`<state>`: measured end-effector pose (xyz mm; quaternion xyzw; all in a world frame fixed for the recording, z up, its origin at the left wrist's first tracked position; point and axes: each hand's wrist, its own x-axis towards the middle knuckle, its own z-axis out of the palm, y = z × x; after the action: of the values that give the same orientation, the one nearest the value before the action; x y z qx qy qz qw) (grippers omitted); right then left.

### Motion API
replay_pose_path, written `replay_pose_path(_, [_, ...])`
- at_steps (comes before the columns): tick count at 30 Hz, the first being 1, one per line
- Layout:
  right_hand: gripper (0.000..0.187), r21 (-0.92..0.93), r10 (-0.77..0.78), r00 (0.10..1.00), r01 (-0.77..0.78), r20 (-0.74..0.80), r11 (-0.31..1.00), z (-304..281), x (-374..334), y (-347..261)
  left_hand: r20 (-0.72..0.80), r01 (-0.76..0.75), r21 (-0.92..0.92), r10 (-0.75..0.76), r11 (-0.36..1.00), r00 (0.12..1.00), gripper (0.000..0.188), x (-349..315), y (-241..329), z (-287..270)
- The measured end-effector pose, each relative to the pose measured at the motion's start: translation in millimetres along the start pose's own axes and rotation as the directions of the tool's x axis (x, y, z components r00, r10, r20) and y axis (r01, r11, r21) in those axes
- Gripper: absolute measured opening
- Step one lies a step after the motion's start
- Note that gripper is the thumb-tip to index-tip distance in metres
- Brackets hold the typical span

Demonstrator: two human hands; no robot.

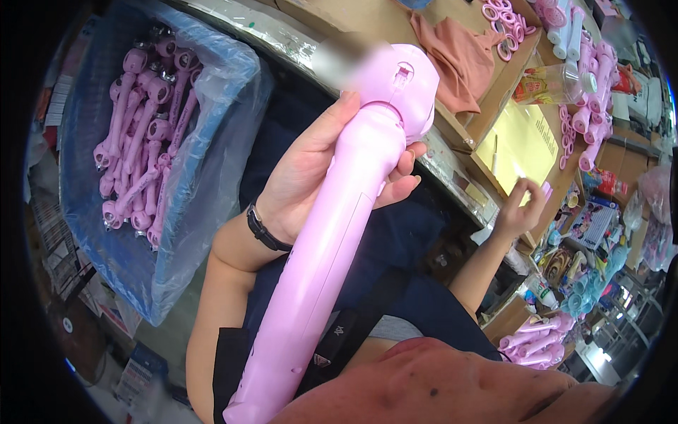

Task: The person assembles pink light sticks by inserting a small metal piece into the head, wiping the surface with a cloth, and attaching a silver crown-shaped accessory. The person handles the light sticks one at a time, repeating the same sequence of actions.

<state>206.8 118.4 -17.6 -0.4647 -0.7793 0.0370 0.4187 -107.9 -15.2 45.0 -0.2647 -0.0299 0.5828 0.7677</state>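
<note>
A long pink plastic microphone-shaped toy [337, 205] fills the middle of the view, tilted with its rounded head up and its handle running down to the lower left. My left hand [304, 166], a black band at its wrist, is wrapped round the toy just under the head. A small slotted opening [404, 73] shows on the head. Off to the right, my right hand [521, 208] is held with fingers bent together at the edge of a yellow sheet [526, 145]. A small pink bit shows beside those fingertips; I cannot tell whether they grip it.
At left stands a blue bin [212, 67] lined with clear plastic, holding several similar pink toys [145, 120]. On the bench lie an orange-brown cloth [459, 63], pink rings [505, 25], a screwdriver-like tool [495, 155] and a clear bottle [554, 83]. More pink parts [537, 343] sit at lower right.
</note>
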Motion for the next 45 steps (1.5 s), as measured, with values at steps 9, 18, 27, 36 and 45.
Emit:
replay_pose_path(9, [0.046,-0.139,-0.18,0.842,0.287,0.509,0.948,-3,-55,-19,0.039,-0.044,0.044,0.042,0.998,0.998,0.07,4,-6,1])
replay_pose_path(18, [0.036,-0.037,-0.315,0.846,0.365,0.431,0.93,-9,-74,17,-0.03,-0.066,0.136,0.07,0.989,0.997,0.075,1,-11,3])
replay_pose_path(27, [0.017,0.292,-0.029,0.977,-0.035,0.213,0.956,-3,-50,-20,-0.153,0.062,-0.072,-0.073,0.995,0.985,0.077,0,-22,-4])
replay_pose_path(36, [0.016,0.594,-0.098,0.961,-0.078,0.258,0.801,42,50,-109,-0.193,0.016,-0.049,-0.026,0.999,0.981,0.073,5,-25,-3])
replay_pose_path(45, [0.006,0.655,-0.189,0.932,-0.064,0.308,0.753,56,75,-113,-0.21,0.012,-0.019,-0.015,1.0,0.977,0.074,6,-22,-3])
